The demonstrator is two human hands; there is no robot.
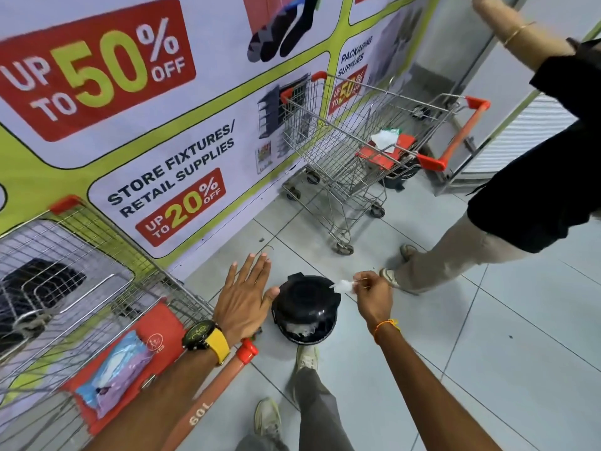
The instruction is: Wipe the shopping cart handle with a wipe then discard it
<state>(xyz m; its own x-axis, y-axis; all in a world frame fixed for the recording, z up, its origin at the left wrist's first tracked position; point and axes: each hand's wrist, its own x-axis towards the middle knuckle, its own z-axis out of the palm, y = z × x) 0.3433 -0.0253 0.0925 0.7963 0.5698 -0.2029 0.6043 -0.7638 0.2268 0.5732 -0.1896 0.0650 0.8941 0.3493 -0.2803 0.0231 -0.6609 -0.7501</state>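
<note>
Holding the crumpled wipe [343, 285] pinched in its fingers, the right hand [372, 297] hovers just over the black bin [305, 309], so wiping looks finished and only the drop remains. The left hand [244, 301], fingers spread and empty, floats at the bin's nine o'clock, the cart handle [208, 402] near seven; a bystander's shoe [390, 276] crowds two o'clock.

Beyond the fingertips a large sale banner [156, 131] in red, green and white covers the wall down to a pale grey tiled floor [487, 336], with a white ribbed shutter [517, 138] far off to their right.
</note>
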